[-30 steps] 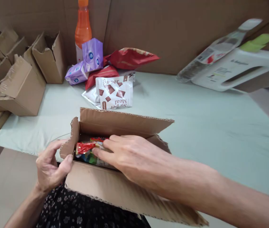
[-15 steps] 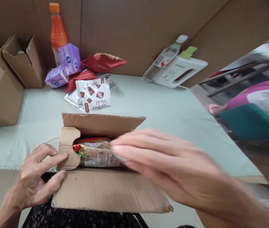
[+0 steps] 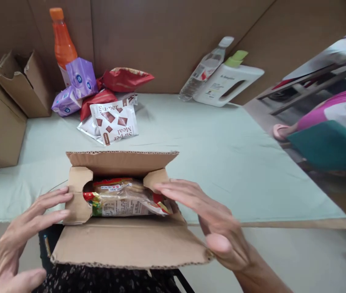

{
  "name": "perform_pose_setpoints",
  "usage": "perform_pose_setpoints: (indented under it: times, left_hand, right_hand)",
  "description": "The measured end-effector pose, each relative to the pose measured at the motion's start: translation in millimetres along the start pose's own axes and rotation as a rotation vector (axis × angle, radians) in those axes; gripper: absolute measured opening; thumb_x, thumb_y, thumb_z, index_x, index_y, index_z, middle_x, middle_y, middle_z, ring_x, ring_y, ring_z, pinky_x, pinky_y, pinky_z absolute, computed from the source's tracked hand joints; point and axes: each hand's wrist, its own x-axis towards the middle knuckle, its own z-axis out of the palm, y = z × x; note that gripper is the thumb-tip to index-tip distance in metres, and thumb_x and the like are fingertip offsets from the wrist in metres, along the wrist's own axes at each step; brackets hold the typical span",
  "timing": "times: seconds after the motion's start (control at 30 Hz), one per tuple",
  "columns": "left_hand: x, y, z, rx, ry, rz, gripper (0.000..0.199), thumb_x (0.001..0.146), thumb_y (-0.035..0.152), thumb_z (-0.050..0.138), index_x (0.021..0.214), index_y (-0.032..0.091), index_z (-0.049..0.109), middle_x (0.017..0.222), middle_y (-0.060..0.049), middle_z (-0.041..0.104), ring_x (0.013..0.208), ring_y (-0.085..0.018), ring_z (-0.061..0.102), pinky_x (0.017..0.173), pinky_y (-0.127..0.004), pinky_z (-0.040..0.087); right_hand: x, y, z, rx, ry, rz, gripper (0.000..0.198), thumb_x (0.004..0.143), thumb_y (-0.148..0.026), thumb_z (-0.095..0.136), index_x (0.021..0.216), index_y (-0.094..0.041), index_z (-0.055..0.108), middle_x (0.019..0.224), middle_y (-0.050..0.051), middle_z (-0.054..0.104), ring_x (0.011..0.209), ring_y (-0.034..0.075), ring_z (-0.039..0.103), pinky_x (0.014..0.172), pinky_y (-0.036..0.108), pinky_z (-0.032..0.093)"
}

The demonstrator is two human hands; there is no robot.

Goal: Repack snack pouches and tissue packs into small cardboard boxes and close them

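Observation:
An opened cardboard box [image 3: 124, 244] sits at the near edge of the table, its long flaps spread front and back. Inside lies a clear-and-red plastic food packet [image 3: 120, 199] with printed labels; its lower part is hidden in the box. The left short flap is folded inward, and my left hand [image 3: 23, 236] has its fingertips beside it, fingers spread. At the right end, my right hand [image 3: 206, 215] is open, fingers stretched over the right short flap [image 3: 156, 179]. Whether those fingertips press on the flap is hard to tell.
Silver-white sachets [image 3: 114, 122], red packets [image 3: 127, 79], purple tissue packs [image 3: 81, 79] and an orange bottle [image 3: 64, 47] stand at the back left. Cardboard boxes [image 3: 0, 130] are at far left. A clear bottle [image 3: 203, 71] and white jug [image 3: 227, 85] lean against the back wall. A person [image 3: 328, 116] is at right.
My right hand has drawn back to the right from over the packet, uncovering it and the right short flap. My left hand has moved left and opened away from the box's corner.

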Motion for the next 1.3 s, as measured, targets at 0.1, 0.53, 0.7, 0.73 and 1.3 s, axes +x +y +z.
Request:
perform_pose_setpoints:
  times: [0.1,0.53,0.7,0.73,1.3]
  left_hand:
    - [-1,7,4,0.115,-0.007,0.005,0.05,0.097,0.034,0.057,0.147,0.028,0.056,0.158,-0.012,0.051,0.147,-0.037,0.047,0.113,-0.056,0.051]
    - [37,19,61,-0.057,0.524,-0.159,0.076,0.091,0.019,0.072,0.157,0.032,0.038,0.135,-0.01,0.065,0.117,-0.024,0.066,0.11,-0.048,0.052]
    - [38,24,60,0.135,0.494,-0.211,0.082,0.091,0.026,0.073,0.161,0.036,0.031,0.17,-0.011,0.026,0.149,-0.034,0.041,0.118,-0.056,0.043]
    - [39,24,58,0.178,0.469,-0.199,0.081,0.093,0.027,0.071,0.161,0.036,0.029,0.171,-0.011,0.024,0.153,-0.035,0.036,0.119,-0.057,0.042]
    - [43,7,59,0.201,0.201,-0.104,0.056,0.099,0.01,0.044,0.151,0.032,0.051,0.172,-0.004,0.027,0.158,-0.035,0.025,0.121,-0.062,0.04]
  right_hand:
    - [-10,-3,-7,0.119,0.092,0.062,0.057,0.103,-0.061,0.036,0.145,-0.028,0.057,0.141,0.013,0.064,0.131,0.037,0.06,0.109,0.058,0.048]
    - [25,-3,-23,-0.261,0.063,0.038,0.088,0.095,-0.042,0.068,0.166,-0.031,0.018,0.167,0.015,0.033,0.15,0.036,0.039,0.117,0.061,0.043]
    - [47,2,-6,-0.179,0.087,-0.038,0.071,0.099,-0.037,0.062,0.162,-0.025,0.033,0.136,0.014,0.067,0.124,0.031,0.064,0.102,0.05,0.057]
    - [46,2,-3,-0.17,0.054,-0.084,0.065,0.099,-0.038,0.06,0.159,-0.024,0.039,0.128,0.013,0.071,0.119,0.031,0.067,0.099,0.049,0.058]
    - [18,-1,7,-0.404,-0.188,-0.204,0.06,0.102,-0.047,0.053,0.152,-0.015,0.05,0.149,0.017,0.059,0.143,0.032,0.05,0.115,0.056,0.043]
